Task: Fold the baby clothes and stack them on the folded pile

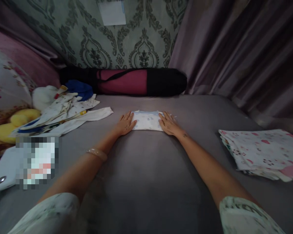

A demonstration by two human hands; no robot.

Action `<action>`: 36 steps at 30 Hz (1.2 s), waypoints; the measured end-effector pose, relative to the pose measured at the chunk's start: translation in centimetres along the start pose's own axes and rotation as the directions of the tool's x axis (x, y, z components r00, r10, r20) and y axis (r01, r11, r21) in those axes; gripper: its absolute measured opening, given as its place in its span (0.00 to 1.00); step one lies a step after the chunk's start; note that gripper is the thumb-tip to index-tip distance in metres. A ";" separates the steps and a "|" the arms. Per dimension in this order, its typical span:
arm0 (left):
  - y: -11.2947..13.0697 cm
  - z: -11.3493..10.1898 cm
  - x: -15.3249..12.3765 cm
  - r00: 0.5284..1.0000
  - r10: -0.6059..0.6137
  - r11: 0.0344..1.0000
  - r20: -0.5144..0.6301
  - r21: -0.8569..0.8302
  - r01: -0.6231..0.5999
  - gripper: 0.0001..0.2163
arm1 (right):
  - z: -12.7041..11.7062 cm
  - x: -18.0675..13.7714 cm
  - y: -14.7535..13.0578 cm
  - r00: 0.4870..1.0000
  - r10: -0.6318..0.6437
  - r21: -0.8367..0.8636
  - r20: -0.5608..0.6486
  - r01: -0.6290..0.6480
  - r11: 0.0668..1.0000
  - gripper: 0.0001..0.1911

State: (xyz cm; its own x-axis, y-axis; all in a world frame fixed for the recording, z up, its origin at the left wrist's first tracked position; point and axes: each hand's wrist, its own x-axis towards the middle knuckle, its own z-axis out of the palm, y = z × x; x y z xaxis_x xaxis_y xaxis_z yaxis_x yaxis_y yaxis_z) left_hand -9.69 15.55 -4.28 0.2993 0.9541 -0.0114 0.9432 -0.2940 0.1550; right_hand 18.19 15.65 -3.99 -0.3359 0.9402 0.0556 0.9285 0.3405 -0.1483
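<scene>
A small folded white garment [147,121] with a faint blue print and a blue edge lies flat on the grey sheet [146,162]. My left hand [126,123] rests on its left end, palm down with fingers stretched out. On the opposite end lies my right hand [169,123], also flat, its fingers pointing away from me. Both hands press on the cloth without gripping it. The garment's outer ends are partly covered by my hands.
At left are loose baby clothes [73,104], a yellow plush toy [21,120] and a white plush toy [44,97]. A black and maroon long bag [124,82] lies along the wall. Folded printed cloths [261,151] are stacked at right, near curtains [217,48].
</scene>
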 end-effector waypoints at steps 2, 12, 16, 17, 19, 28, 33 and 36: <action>0.4 -0.6 0.0 1.000 0.001 1.000 0.022 0.018 -0.001 0.32 | -0.2 0.0 -0.2 1.000 0.007 -0.005 -0.001 -0.007 1.000 0.30; 3.1 -1.0 0.6 0.999 -0.003 0.998 -0.050 0.061 0.006 0.30 | -0.6 -0.4 -0.8 0.998 0.047 0.012 -0.052 -0.046 0.999 0.34; 2.8 0.2 0.7 0.997 -0.053 0.998 -0.046 0.037 0.055 0.30 | 0.3 -0.4 -0.4 0.997 0.054 0.027 -0.057 -0.052 0.998 0.34; 2.7 0.4 0.7 0.997 -0.051 0.998 -0.051 0.034 0.053 0.30 | 0.5 -0.4 -0.3 0.997 0.050 0.026 -0.062 -0.048 0.999 0.34; 2.6 0.6 0.7 0.998 -0.044 0.999 -0.054 0.025 0.046 0.30 | 0.6 -0.4 -0.2 0.997 0.046 0.020 -0.062 -0.045 0.999 0.34; 3.6 -0.8 1.1 0.998 -0.037 0.998 -0.043 0.050 0.039 0.30 | -1.2 -0.3 -2.1 0.997 0.065 -0.014 -0.039 -0.066 0.998 0.32; 5.3 0.3 1.1 0.989 0.058 0.995 -0.133 0.088 -0.047 0.28 | -0.6 0.2 -3.9 0.997 0.015 0.012 -0.070 -0.014 1.000 0.29; 5.4 1.3 1.0 0.987 0.055 0.994 -0.150 0.100 -0.041 0.28 | 0.3 0.3 -4.0 0.997 0.018 0.020 -0.077 -0.016 1.000 0.28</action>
State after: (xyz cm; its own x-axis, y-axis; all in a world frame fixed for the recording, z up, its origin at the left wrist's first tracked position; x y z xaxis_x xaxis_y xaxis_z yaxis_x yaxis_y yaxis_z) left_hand -4.08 14.79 -4.77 0.3260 0.9342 0.1450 0.9400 -0.3367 0.0558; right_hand 14.31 14.52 -3.63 -0.3060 0.9432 0.1291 0.9305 0.3250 -0.1690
